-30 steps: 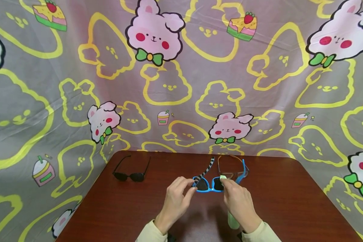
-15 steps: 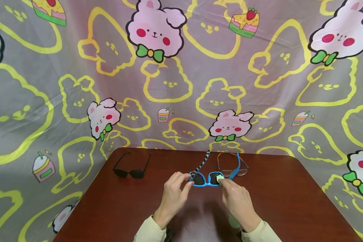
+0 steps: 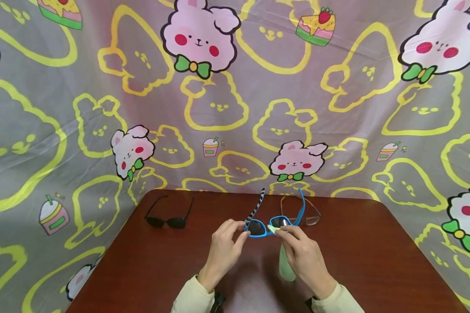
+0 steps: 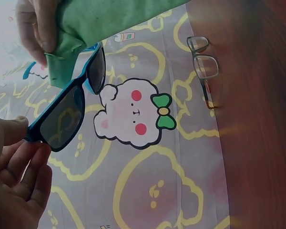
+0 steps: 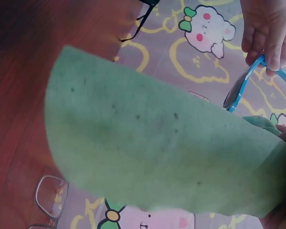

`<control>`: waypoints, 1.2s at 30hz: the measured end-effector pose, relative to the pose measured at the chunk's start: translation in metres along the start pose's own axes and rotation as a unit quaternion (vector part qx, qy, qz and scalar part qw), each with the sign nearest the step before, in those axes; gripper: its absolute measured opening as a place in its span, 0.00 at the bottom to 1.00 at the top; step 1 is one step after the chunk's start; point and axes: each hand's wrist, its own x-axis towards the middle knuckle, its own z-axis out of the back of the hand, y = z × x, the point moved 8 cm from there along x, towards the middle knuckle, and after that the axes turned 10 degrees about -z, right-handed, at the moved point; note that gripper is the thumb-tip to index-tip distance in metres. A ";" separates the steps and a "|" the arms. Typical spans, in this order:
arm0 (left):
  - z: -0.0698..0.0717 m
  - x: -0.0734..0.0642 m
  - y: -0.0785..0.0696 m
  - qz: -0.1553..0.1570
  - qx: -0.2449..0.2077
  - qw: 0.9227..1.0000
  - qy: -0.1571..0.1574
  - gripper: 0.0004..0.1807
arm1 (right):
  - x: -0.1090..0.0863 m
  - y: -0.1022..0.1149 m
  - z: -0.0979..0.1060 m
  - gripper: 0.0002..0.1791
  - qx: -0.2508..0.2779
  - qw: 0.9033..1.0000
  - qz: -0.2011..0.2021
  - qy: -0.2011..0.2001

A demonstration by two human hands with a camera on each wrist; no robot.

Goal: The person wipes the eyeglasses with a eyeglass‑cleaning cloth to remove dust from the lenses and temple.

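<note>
Blue-framed sunglasses [image 3: 256,227] with dark lenses are held up above the table, their arms unfolded and pointing away; one arm is striped black and grey. My left hand [image 3: 225,250] pinches them at the left hinge corner, thumb against fingers, as the left wrist view shows. My right hand [image 3: 307,256] pinches a pale green cleaning cloth [image 4: 105,21], a folded bit of it against the frame by the bridge and the right lens. The rest of the cloth [image 5: 148,129] hangs loosely below that hand, hiding much of the right wrist view.
Black sunglasses [image 3: 176,223] lie unfolded at the table's back left. Behind the held pair, clear-lensed eyeglasses [image 3: 312,219] rest at the back right. The brown wooden table [image 3: 141,269] meets a cartoon-printed curtain [image 3: 227,143] at its back and sides.
The right hand has slid the cloth leftward, from the right lens's outer part to near the bridge. The blue sunglasses have shifted slightly up and left in view; the left hand keeps its pinch.
</note>
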 end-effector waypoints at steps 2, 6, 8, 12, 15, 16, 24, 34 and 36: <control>-0.001 -0.001 0.000 0.001 0.002 1.000 0.001 0.11 | 0.001 0.001 0.002 0.19 0.001 1.000 0.004 -0.008; -0.002 0.000 -0.001 -0.006 -0.003 1.000 -0.003 0.11 | 0.003 0.004 0.005 0.18 0.004 0.999 0.023 -0.037; -0.002 -0.001 -0.002 -0.008 -0.008 1.000 -0.005 0.10 | 0.003 0.006 0.006 0.17 0.004 0.998 0.032 -0.056; -0.003 -0.001 -0.004 -0.014 -0.011 1.000 -0.010 0.09 | 0.003 0.006 0.008 0.17 0.000 0.996 0.035 -0.083; -0.005 -0.002 -0.004 -0.008 -0.012 1.000 -0.006 0.09 | 0.003 0.004 0.008 0.16 -0.003 0.996 0.032 -0.088; -0.006 -0.002 -0.004 -0.004 -0.013 1.000 -0.004 0.09 | 0.003 0.004 0.008 0.16 -0.003 0.996 0.033 -0.088; -0.008 -0.003 -0.005 0.001 -0.020 1.000 -0.013 0.09 | 0.002 0.013 0.002 0.18 -0.009 0.996 0.064 -0.064; -0.008 -0.005 -0.006 -0.001 -0.026 0.999 -0.024 0.09 | 0.002 0.023 -0.007 0.18 0.002 0.995 0.099 -0.020; -0.008 -0.005 -0.007 -0.005 -0.030 0.999 -0.029 0.10 | 0.003 0.024 -0.009 0.18 0.008 0.995 0.102 -0.006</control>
